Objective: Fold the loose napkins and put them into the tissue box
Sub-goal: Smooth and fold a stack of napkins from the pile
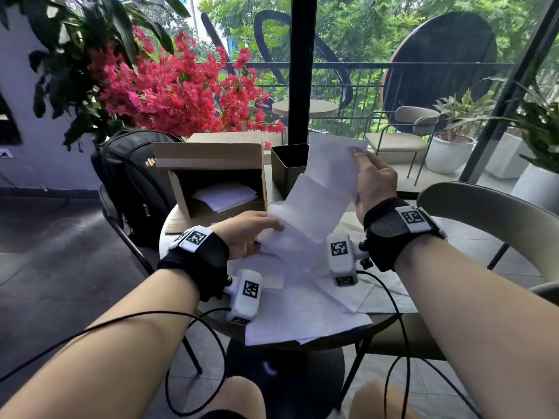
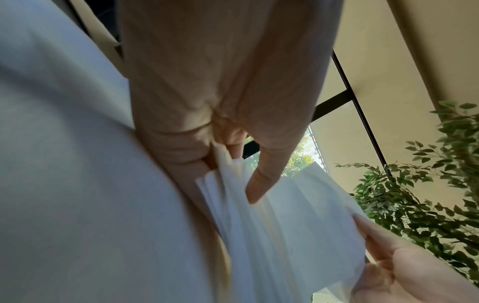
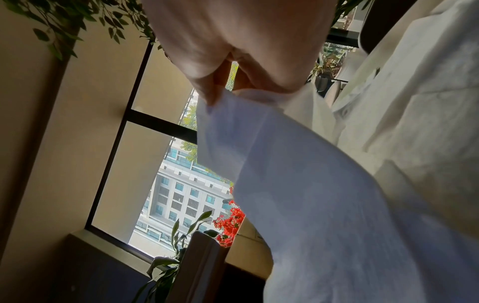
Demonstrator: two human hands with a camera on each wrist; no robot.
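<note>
A white napkin (image 1: 320,195) hangs stretched in the air between my two hands above the round table (image 1: 332,337). My right hand (image 1: 373,176) pinches its upper edge, raised high; the wrist view shows the napkin (image 3: 298,174) hanging from the fingers. My left hand (image 1: 251,234) pinches the lower end, where the napkin (image 2: 272,225) bunches between thumb and fingers. Several loose napkins (image 1: 302,313) lie spread on the table near me. The cardboard box (image 1: 211,176) lies on its side at the back left, with folded napkins (image 1: 225,196) inside.
A dark square container (image 1: 287,167) stands right of the box. A black backpack (image 1: 133,182) sits on a chair at the left. A beige chair (image 1: 490,213) curves at the right. Cables (image 1: 193,352) hang from both wrist cameras over the table's near edge.
</note>
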